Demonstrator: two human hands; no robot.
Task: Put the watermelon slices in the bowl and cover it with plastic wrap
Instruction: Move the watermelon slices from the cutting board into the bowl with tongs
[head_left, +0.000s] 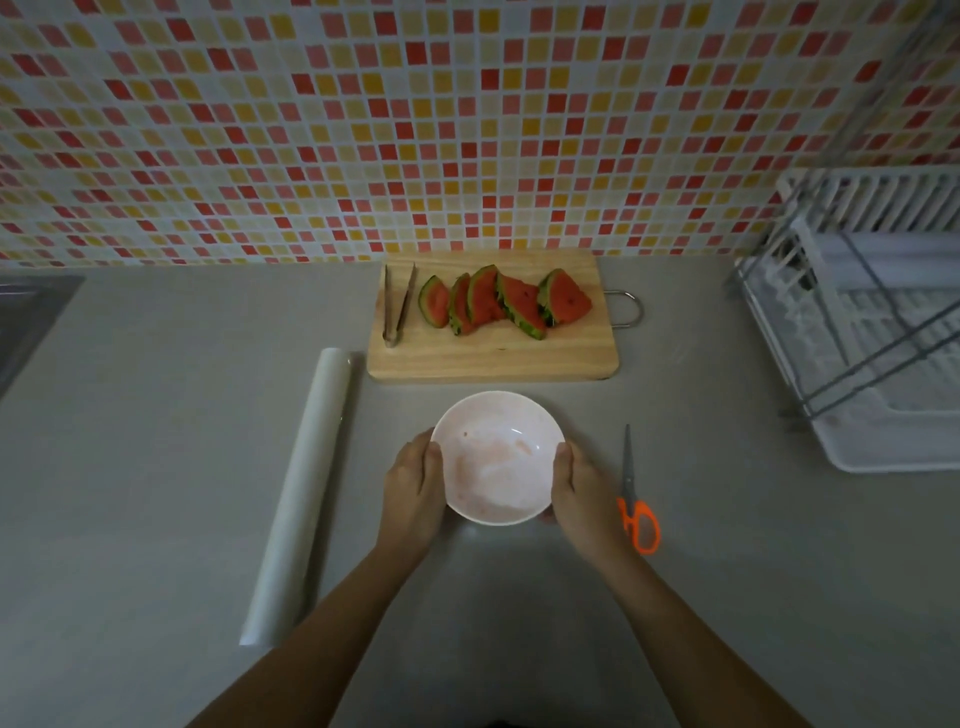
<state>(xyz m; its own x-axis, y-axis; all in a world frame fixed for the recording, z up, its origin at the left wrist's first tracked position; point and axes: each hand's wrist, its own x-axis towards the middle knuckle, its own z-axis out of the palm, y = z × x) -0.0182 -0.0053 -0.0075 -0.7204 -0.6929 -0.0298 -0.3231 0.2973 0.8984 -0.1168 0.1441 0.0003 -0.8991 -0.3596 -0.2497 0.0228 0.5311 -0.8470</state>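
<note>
Dim, flat light with soft shadows; the bowl (498, 457) shows a small glint; wide-angle distortion bends the frame's edges, lower corners darkest.

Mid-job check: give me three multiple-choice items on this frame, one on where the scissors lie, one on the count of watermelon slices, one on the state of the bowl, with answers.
1. Where do the scissors lie?
A. on the cutting board
B. on the counter, right of the bowl
C. inside the dish rack

2. How many watermelon slices are on the cutting board?
A. two
B. five
C. nine

3. What is the state of the bowl?
A. without slices, held at both sides
B. full of slices
C. covered with plastic wrap

Answers:
1 B: the orange handles rest on the counter beside the right hand.
2 B: five wedges lean in a row beside the tongs.
3 A: the left hand and right hand grip its rim, only faint pink smears show inside, and the plastic wrap roll lies apart on the left.
</note>
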